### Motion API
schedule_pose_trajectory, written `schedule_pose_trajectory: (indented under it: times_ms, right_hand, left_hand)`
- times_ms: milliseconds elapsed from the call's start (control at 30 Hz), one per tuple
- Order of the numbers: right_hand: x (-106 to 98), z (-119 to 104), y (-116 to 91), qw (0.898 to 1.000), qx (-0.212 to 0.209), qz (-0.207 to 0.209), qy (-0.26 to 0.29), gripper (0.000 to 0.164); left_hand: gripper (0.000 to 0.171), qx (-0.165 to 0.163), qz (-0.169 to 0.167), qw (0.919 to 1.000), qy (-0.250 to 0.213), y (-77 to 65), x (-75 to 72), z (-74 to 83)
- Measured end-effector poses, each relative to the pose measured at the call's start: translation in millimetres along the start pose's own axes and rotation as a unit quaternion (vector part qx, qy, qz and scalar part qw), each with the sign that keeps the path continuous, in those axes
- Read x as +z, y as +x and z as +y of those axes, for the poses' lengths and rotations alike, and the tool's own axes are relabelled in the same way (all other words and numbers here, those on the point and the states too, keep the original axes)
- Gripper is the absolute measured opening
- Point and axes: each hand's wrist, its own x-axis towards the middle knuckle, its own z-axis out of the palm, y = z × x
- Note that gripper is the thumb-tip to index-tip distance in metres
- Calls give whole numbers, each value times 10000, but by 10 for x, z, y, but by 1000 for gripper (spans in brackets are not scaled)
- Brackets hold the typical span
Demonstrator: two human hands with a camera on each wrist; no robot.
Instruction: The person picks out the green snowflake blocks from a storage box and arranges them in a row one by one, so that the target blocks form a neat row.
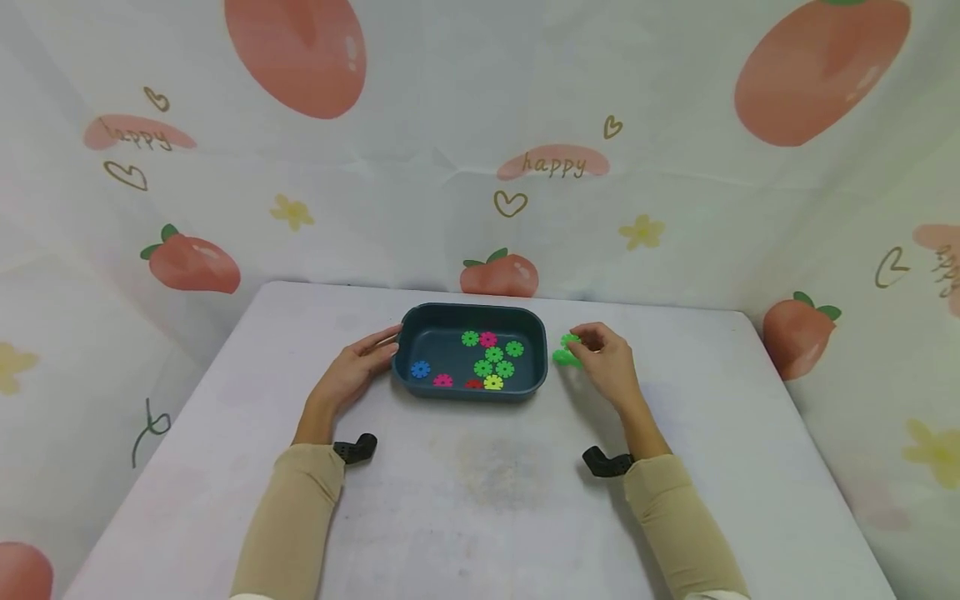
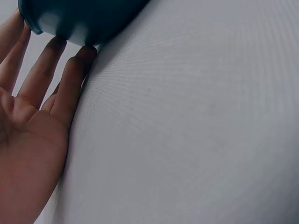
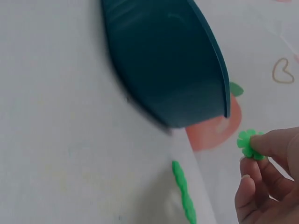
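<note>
White table (image 1: 480,546); dark teal tray (image 1: 441,343) is set toward far edge, bumpy green piece (image 3: 183,191) is laid just right of it, brownish smudge (image 1: 498,471) seen in front.

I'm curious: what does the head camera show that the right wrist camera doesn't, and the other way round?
Only the head view shows the left hand touching the basin and the coloured flower-shaped pieces inside.

Only the right wrist view shows the basin's outer end wall, on the side towards the right hand.

Both show that hand pinching a green piece, a green strip on the white table, and the patterned backdrop.
</note>
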Motion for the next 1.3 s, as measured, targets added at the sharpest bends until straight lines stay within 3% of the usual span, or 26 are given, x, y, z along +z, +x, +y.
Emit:
schedule_pose_trajectory:
  times_ms: [167, 667, 1300]
  right_hand:
    - [-96, 72, -26, 9999, 76, 48, -69, 21]
    - [-395, 317, -97, 9957, 903, 81, -190, 30]
    - [-637, 540, -143, 9869, 1139, 700, -899, 26]
  left_hand:
    - [61, -3, -12, 10000, -21, 11, 10, -1]
    - [61, -8, -6, 10000, -75, 9, 11, 3]
    - [62, -24, 0, 10000, 20, 20, -1, 12]
